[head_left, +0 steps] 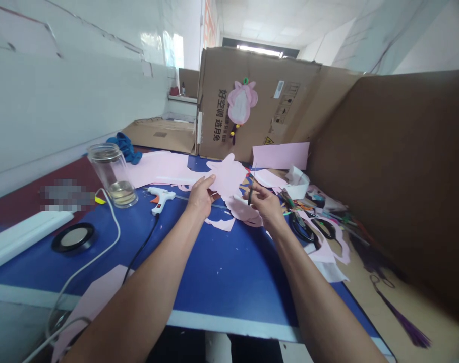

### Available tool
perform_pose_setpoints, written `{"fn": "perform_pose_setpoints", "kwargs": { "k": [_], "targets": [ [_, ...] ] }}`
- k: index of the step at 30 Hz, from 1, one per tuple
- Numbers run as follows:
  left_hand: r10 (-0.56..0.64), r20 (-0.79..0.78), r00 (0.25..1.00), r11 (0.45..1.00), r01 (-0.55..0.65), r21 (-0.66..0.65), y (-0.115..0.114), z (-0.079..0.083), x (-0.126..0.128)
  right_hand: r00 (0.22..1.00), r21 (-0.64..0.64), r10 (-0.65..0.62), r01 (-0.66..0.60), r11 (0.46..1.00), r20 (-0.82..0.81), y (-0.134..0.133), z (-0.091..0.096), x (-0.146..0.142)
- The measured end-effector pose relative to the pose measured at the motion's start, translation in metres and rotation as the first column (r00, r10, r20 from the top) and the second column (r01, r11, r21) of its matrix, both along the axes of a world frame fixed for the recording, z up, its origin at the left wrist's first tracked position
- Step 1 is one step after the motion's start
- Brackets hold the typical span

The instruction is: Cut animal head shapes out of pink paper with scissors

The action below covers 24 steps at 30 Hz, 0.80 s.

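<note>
My left hand (201,198) pinches a pink cutout (229,174) by its left edge, thumb on top. It is a thin, flat sheet with a wavy outline and pointed lobes, held up over the blue table. My right hand (266,202) is closed round a pair of scissors (251,193), with the thin blade pointing up beside the cutout's right edge. The fingers partly hide the scissors' handles. Below the cutout, more pink pieces (246,210) lie in a small pile, and a pink scrap (222,224) rests on the table between my hands.
A white glue gun (162,197) and a glass jar (114,176) stand to the left, with a white cable (118,227). Cardboard (267,111) walls the back, bearing a pink ornament (241,103). Scraps and black-handled scissors (303,229) clutter the right.
</note>
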<state>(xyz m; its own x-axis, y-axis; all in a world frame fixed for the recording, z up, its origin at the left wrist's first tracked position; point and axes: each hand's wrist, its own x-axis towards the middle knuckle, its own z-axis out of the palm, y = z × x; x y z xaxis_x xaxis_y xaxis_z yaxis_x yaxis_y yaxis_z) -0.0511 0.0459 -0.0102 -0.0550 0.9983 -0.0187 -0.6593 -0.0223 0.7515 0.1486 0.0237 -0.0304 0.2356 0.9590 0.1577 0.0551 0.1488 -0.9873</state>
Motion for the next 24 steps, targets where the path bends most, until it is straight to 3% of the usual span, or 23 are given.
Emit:
{"fn": "perform_pose_setpoints", "kwargs": {
  "k": [12,24],
  "targets": [
    [-0.087,-0.070,0.994,0.995,0.090,0.048,-0.006,0.000,0.005,0.999,-0.001,0.054,-0.054,0.999,0.000,-0.007,0.010,0.003],
    [-0.085,-0.118,0.989,0.996,0.088,0.020,-0.007,0.002,0.007,0.981,0.074,0.061,-0.048,0.996,-0.186,-0.004,0.018,0.007]
  ]
}}
